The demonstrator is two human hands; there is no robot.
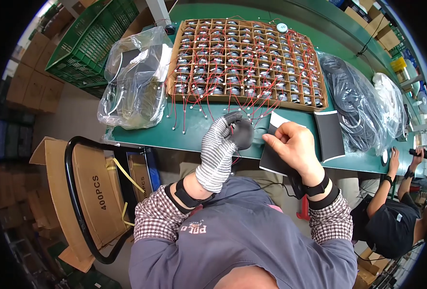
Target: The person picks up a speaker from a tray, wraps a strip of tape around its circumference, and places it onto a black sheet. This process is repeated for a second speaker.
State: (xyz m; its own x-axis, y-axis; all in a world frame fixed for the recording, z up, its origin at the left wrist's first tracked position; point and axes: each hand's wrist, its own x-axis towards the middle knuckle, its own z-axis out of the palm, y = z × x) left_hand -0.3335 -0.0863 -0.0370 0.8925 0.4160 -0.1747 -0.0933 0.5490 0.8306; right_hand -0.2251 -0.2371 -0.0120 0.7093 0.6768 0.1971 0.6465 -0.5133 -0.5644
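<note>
Striped grey-and-white knit is covering the left hand (216, 151), which is grasping a round black part (243, 135), fingers and thumb curling about its edge; the part is sitting above the table's near edge, face turned up, probably so the bare hand can be getting at it. Right hand (295, 144) is going bare, likely for finer feel: thumb and forefinger are pinching close together just beside the part; cannot tell whether something thin is sitting between them. Black sheet (273, 161) is lying partly below that hand, seemingly placed for quick reach; second black sheet (330, 137) is resting to its right on the green table (175, 142). Clear bag (136, 86) with dark sheets inside is standing left, another bag (353, 101) full of black rings is lying right, so supplies are apparently flanking the work. Beyond the hands, a cardboard box (252, 102) is holding metal-backed round parts (233, 90) in divided cells, presumably separating them; red wires (184, 120) are trailing over its front wall. One pale disc (282, 27) is resting at its far edge. Green crate (90, 45) is standing behind the left bag.
</note>
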